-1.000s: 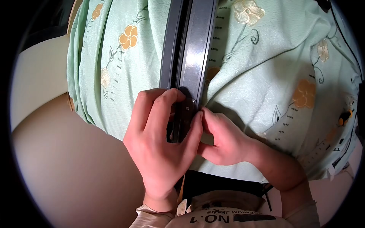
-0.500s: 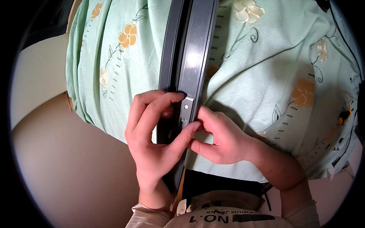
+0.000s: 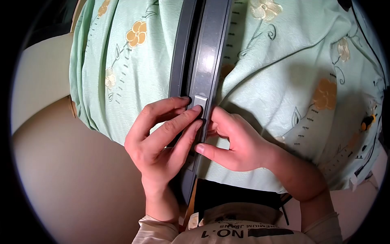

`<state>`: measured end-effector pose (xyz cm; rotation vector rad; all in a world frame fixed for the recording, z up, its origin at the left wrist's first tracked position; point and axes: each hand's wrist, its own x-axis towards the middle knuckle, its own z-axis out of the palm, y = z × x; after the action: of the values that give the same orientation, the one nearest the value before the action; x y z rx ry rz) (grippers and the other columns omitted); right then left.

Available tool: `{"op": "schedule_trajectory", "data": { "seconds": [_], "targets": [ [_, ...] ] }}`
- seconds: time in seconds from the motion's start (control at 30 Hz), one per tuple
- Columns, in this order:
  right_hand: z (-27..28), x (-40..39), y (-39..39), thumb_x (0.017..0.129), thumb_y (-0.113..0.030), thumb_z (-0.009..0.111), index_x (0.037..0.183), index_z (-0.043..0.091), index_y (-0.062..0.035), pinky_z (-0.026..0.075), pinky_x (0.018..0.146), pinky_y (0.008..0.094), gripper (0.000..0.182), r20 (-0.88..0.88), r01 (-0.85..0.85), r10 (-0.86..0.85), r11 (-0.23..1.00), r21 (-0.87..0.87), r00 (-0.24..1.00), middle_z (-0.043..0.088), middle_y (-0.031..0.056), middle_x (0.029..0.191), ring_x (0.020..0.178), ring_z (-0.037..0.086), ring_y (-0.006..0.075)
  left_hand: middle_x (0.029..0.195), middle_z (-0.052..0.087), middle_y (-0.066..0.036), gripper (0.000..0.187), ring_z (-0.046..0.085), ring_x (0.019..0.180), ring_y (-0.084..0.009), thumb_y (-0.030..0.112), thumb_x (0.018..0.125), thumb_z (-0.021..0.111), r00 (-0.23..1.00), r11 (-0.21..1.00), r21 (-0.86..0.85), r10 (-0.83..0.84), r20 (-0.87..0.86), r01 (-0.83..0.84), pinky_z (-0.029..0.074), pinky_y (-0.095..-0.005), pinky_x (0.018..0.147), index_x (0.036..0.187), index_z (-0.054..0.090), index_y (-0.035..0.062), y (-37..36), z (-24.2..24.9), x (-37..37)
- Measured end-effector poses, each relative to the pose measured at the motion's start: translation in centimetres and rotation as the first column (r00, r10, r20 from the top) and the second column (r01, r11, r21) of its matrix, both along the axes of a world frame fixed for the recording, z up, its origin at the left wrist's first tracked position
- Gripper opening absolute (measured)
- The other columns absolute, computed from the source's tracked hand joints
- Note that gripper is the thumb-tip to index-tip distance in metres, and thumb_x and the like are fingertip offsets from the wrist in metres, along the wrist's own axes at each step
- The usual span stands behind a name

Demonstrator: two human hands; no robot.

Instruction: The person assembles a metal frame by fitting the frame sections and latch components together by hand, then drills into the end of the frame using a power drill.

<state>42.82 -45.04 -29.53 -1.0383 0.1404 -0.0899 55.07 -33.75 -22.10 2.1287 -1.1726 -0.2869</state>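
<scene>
Apparently positioning small silvery rectangular plate (image 3: 200, 100) on long dark-grey metal-looking rail (image 3: 207, 61) over mint-green embroidered cloth (image 3: 276, 77). Touching plate with left hand (image 3: 156, 144), rail with right hand (image 3: 239, 144); cannot tell whether gripping. Needing steady alignment next.

Rail (image 3: 208, 46): dark grey. Cloth (image 3: 280, 95): pale green, orange and cream embroidered flowers (image 3: 136, 34). Shirt (image 3: 239, 240): beige, black lettering (image 3: 232, 233).

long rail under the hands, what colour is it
The rail is dark grey, shown best in the head view.
</scene>
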Motion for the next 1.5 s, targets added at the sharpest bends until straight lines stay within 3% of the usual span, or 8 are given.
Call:
{"op": "schedule_trajectory", "data": {
  "seconds": [0.37, 0.43, 0.63, 0.7, 0.73, 0.8, 1.03, 1.5],
  "targets": [
    [-0.1, 0.1, 0.1, 0.091, -0.002, 0.066, 0.115, 0.046, 0.006, 0.057, 0.083, 0.0371, 0.032, 0.012, 0.022, -0.023, 0.999, 0.04, 1.0, 0.07, 0.0211, 0.099, 0.097, 0.073, 0.0305, 0.1, 0.072, -0.016, 0.03, 0.073, 0.093, -0.027, -0.012, 0.069, 0.074, 0.985, 0.997, 0.035, -0.078, 0.152, 0.073, 0.058, -0.0336, 0.082, 0.097, 0.078, -0.0018, 0.2, 0.0, 0.3],
    [-0.2, 0.0, 0.2, 0.091, -0.001, 0.066, 0.115, 0.046, 0.0059, 0.057, 0.083, 0.0373, 0.032, 0.016, 0.023, -0.024, 0.999, 0.022, 1.0, 0.071, 0.0213, 0.099, 0.097, 0.073, 0.0306, 0.098, 0.074, -0.01, 0.032, 0.072, 0.082, -0.0226, -0.001, 0.067, 0.078, 0.971, 0.997, -0.047, -0.056, 0.232, 0.068, 0.057, -0.0312, 0.069, 0.098, 0.08, 0.0042, 0.3, -0.9, 0.4],
    [0.2, 0.1, -0.1, 0.09, 0.0, 0.065, 0.116, 0.046, 0.0066, 0.058, 0.083, 0.0373, 0.032, 0.018, 0.039, -0.04, 0.997, 0.065, 0.999, 0.071, 0.0215, 0.101, 0.098, 0.073, 0.031, 0.105, 0.073, -0.014, 0.034, 0.071, 0.089, -0.0267, -0.002, 0.068, 0.074, 0.947, 0.997, -0.019, -0.059, 0.315, 0.068, 0.057, -0.0333, 0.075, 0.101, 0.079, 0.0035, 0.6, -1.6, -0.3],
    [0.2, -0.1, -0.5, 0.092, 0.005, 0.064, 0.144, 0.037, 0.0053, 0.051, 0.102, 0.0358, 0.058, -0.017, -0.094, 0.096, 0.99, 0.101, 0.995, 0.064, 0.013, 0.124, 0.116, 0.064, 0.0186, 0.109, 0.071, -0.019, 0.032, 0.07, 0.097, -0.03, -0.003, 0.071, 0.07, 0.969, 0.999, -0.032, 0.03, 0.244, -0.023, 0.056, -0.0367, 0.083, 0.102, 0.078, 0.0002, 1.4, -1.3, -1.4],
    [0.1, 0.0, -0.3, 0.092, 0.005, 0.064, 0.144, 0.037, 0.0053, 0.051, 0.102, 0.0358, 0.058, -0.017, -0.095, 0.098, 0.99, 0.101, 0.995, 0.064, 0.013, 0.124, 0.116, 0.064, 0.0186, 0.112, 0.069, -0.023, 0.03, 0.069, 0.104, -0.0333, -0.004, 0.073, 0.066, 0.978, 0.993, -0.039, 0.121, 0.172, -0.116, 0.055, -0.0401, 0.091, 0.102, 0.076, -0.0031, 2.0, -1.1, -2.0],
    [0.1, 0.2, 0.2, 0.091, 0.0, 0.065, 0.115, 0.047, 0.0068, 0.058, 0.084, 0.0359, 0.031, 0.012, 0.027, -0.028, 0.993, 0.111, 1.0, 0.07, 0.0209, 0.103, 0.099, 0.072, 0.0304, 0.106, 0.069, -0.022, 0.03, 0.068, 0.098, -0.0332, -0.002, 0.072, 0.067, 0.972, 0.996, -0.015, 0.091, 0.217, -0.09, 0.054, -0.0399, 0.087, 0.1, 0.077, -0.0023, 3.4, -0.9, -2.4],
    [0.1, 0.1, -0.1, 0.09, 0.003, 0.062, 0.113, 0.048, 0.0068, 0.057, 0.086, 0.0363, 0.028, 0.001, -0.001, 0.001, 0.995, 0.097, 1.0, 0.07, 0.0201, 0.105, 0.1, 0.072, 0.0296, 0.098, 0.07, -0.01, 0.037, 0.067, 0.085, -0.0251, 0.001, 0.064, 0.074, 0.941, 0.996, -0.017, 0.087, 0.328, -0.086, 0.053, -0.0337, 0.072, 0.1, 0.081, 0.0068, 3.5, -1.5, -2.9],
    [0.0, 0.0, 0.0, 0.087, 0.005, 0.058, 0.114, 0.046, 0.0064, 0.057, 0.081, 0.0372, 0.03, -0.017, 0.016, -0.014, 0.993, 0.119, 1.0, 0.069, 0.0211, 0.102, 0.099, 0.072, 0.0304, 0.086, 0.06, -0.007, 0.047, 0.06, 0.078, -0.0191, -0.003, 0.06, 0.071, 0.946, 0.993, 0.07, 0.067, 0.317, -0.094, 0.049, -0.0287, 0.067, 0.105, 0.081, 0.0083, 2.6, -1.0, -3.3]
  ]
}}
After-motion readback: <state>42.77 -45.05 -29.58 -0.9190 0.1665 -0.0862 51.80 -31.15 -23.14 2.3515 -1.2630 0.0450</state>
